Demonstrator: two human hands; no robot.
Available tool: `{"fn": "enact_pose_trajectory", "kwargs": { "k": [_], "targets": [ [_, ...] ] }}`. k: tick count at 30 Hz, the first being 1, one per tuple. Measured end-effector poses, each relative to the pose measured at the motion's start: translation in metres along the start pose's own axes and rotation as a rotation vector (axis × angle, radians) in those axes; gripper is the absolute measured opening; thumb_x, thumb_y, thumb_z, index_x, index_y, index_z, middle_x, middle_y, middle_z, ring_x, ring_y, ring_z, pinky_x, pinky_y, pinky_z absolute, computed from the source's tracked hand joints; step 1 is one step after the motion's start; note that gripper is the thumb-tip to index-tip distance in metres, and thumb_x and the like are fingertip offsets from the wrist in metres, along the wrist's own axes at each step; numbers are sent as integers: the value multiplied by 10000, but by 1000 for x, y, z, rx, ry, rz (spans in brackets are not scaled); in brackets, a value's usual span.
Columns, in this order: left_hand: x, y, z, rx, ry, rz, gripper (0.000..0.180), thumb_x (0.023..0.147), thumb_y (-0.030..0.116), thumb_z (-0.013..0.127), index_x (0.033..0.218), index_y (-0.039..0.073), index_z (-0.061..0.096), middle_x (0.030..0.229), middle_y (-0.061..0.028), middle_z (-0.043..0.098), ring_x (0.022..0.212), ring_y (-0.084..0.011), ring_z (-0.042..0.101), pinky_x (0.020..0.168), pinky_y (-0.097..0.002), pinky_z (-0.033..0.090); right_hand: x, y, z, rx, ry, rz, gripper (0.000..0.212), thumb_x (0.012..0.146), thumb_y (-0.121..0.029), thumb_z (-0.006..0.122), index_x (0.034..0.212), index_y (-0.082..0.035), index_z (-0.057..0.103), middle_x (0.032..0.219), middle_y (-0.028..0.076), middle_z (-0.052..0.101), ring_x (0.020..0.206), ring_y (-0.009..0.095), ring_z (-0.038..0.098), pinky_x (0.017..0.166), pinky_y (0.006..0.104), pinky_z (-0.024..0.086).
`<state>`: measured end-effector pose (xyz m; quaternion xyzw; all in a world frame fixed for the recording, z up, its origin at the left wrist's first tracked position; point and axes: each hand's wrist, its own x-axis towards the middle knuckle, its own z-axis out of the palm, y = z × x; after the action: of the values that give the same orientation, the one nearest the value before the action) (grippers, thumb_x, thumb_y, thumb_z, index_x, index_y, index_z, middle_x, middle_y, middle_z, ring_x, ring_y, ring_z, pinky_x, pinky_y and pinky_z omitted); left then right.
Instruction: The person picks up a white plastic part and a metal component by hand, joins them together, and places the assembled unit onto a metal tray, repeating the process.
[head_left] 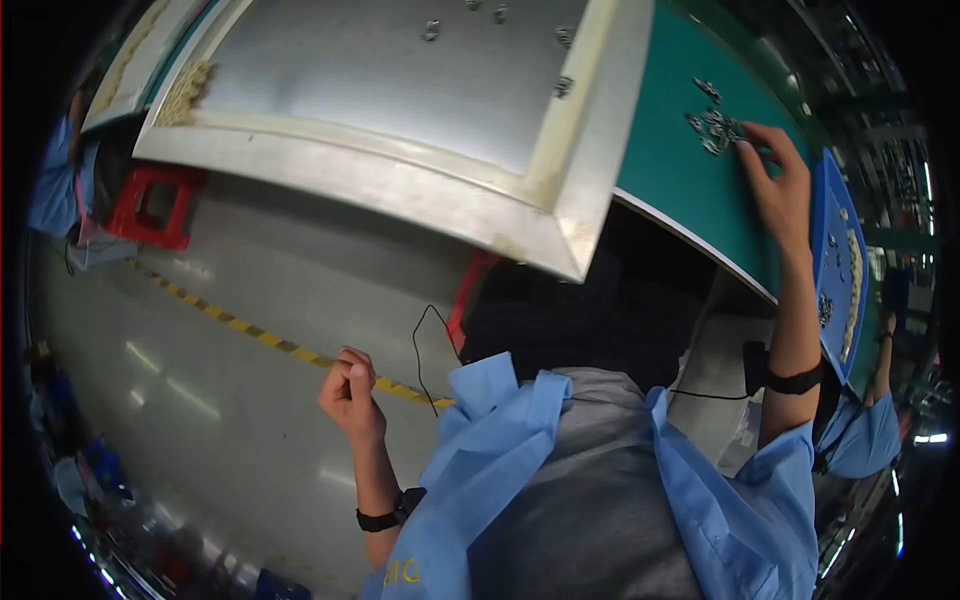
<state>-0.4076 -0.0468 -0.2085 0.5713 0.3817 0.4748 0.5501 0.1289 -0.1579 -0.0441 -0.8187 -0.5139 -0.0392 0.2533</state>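
On the green mat (672, 112) at the right lies a small heap of shiny metal parts (715, 130). My right hand (783, 185) reaches in from the right, its thumb and forefinger curved together on a small metal part at the heap's edge. Low at the left, away from the table, my left hand (350, 388) is raised over the floor with its fingers curled in. What it holds, if anything, is hidden. A few more small metal parts (431, 30) stand apart on the grey metal plate inside the pale frame (370, 170).
A blue tray (835, 260) with metal parts and a beige strip stands beyond my right forearm. Beige pieces (187, 95) are bunched in the frame's left corner. A red stool (155, 207) and yellow-black floor tape (250, 330) lie left. Other people in blue sit at both sides.
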Motion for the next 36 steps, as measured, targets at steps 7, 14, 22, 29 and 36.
{"fn": "enact_pose_trajectory", "kwargs": {
  "k": [7, 14, 22, 29, 36],
  "targets": [
    [34, 19, -23, 67, 108, 94, 336, 1020, 119, 578, 731, 60, 416, 707, -44, 442, 721, -167, 423, 640, -313, 318, 0, 9, -3, -77, 73, -26, 181, 1019, -80, 646, 1158, 3, 728, 1075, 77, 747, 1049, 140, 680, 916, 277, 511],
    [83, 79, 7, -4, 73, 455, 184, 966, 35, 597, 795, 20, 531, 720, -58, 513, 702, -181, 454, 644, -308, 372, -13, 15, -16, 3, 151, 64, 183, 1024, -64, 633, 1157, 32, 714, 1014, 82, 732, 965, 130, 661, 881, 262, 502],
    [174, 174, 120, 477, -229, 443, 93, 969, -29, 566, 996, -26, 655, 845, -123, 626, 774, -228, 578, 718, -356, 467, -15, -19, -29, 59, 152, 68, 114, 976, -10, 666, 1065, 46, 711, 911, 102, 691, 825, 158, 646, 781, 272, 502],
    [297, 154, 81, 1066, 20, 438, 125, 978, 20, 610, 1075, 34, 687, 1033, -132, 695, 914, -322, 650, 841, -392, 510, -25, -9, -32, 116, 114, 60, 98, 994, 5, 620, 903, 41, 618, 801, 127, 601, 712, 229, 607, 673, 314, 469],
    [360, 136, 4, 1617, 194, 479, 236, 930, 208, 711, 1133, 93, 742, 1127, -83, 700, 1102, -340, 620, 930, -412, 490, -19, 15, -20, 137, 65, 58, 65, 984, 11, 607, 933, 7, 567, 798, 126, 566, 699, 249, 573, 659, 327, 464]
  ]
}}
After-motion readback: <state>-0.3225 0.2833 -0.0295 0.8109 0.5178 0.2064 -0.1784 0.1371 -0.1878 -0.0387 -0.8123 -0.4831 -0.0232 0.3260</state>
